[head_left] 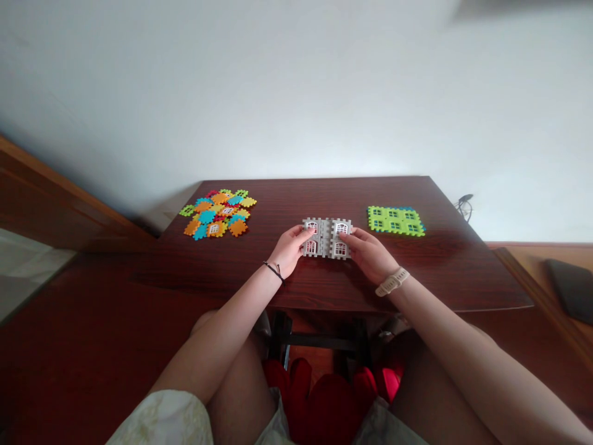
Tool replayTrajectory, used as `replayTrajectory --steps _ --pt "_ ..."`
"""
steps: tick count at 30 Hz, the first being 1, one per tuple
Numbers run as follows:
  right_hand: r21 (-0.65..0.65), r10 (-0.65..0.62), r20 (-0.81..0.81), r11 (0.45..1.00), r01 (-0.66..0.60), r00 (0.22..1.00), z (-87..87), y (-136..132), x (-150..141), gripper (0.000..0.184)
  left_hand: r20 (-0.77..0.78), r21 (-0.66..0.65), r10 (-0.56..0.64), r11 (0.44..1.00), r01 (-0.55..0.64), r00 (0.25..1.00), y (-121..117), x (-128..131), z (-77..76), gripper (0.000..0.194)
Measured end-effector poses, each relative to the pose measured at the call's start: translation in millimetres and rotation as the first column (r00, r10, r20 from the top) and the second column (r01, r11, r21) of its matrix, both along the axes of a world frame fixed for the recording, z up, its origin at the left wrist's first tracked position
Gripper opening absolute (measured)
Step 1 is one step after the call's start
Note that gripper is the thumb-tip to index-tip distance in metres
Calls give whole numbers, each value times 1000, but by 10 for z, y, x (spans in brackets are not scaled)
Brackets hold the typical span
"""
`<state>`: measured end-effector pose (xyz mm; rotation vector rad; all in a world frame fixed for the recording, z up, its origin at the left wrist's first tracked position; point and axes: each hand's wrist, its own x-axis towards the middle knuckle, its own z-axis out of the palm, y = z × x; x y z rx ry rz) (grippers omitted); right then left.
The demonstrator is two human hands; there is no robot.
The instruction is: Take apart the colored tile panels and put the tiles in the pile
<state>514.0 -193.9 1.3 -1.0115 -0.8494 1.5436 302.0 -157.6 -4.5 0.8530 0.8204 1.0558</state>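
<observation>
A grey panel of joined window tiles [327,237] lies flat on the dark wooden table [324,272], in the middle. My left hand [290,250] grips its left edge, thumb on top. My right hand [368,253] grips its right edge, fingers curled against the tiles. A black band is on my left wrist and a pale watch on my right.
A heap of loose orange, blue, yellow and green tiles [218,213] lies at the table's back left. A flat green panel of joined tiles [396,220] lies at the back right. A white wall stands behind the table. A dark flat object [572,287] rests on the floor at right.
</observation>
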Motion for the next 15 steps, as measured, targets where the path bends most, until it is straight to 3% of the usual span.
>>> replayTrajectory --steps 4,8,12,15 --pt "6 -12 16 1000 12 1000 -14 16 -9 39 -31 8 -5 1000 5 1000 12 -9 -1 48" --pt "20 -78 51 997 77 996 -48 37 1 39 -196 110 65 993 -44 978 59 -64 -48 41" --pt "24 -96 39 995 95 995 -54 43 21 39 -397 270 136 963 -27 908 135 -150 -120 31" --pt "21 -94 28 995 94 995 -38 31 27 40 -585 357 174 932 59 792 161 -203 -142 28"
